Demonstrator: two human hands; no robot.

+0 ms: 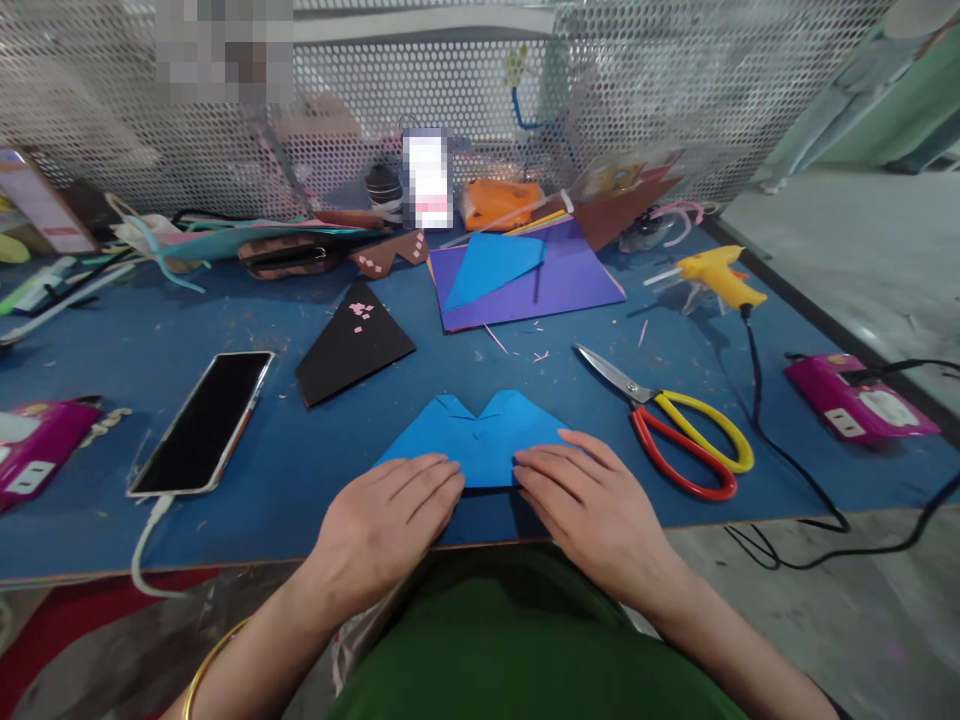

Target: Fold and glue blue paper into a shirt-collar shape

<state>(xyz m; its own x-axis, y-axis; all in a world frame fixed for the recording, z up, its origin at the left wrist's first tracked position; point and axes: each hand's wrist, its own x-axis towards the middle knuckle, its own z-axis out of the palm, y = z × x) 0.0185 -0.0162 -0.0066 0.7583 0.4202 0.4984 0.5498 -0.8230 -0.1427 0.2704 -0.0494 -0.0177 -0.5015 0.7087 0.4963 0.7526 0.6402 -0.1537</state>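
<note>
Green clothing (517, 640) shows at the desk's (255, 530) near edge. Just beyond lies the folded blue paper (487, 445), its notched side facing away, corners beneath the left hand (394, 510) and right hand (592, 495), both flat, palms down, unclenched.

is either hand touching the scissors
No, the left hand and right hand both rest on the folded blue paper, and the scissors lie apart on the table.
</note>
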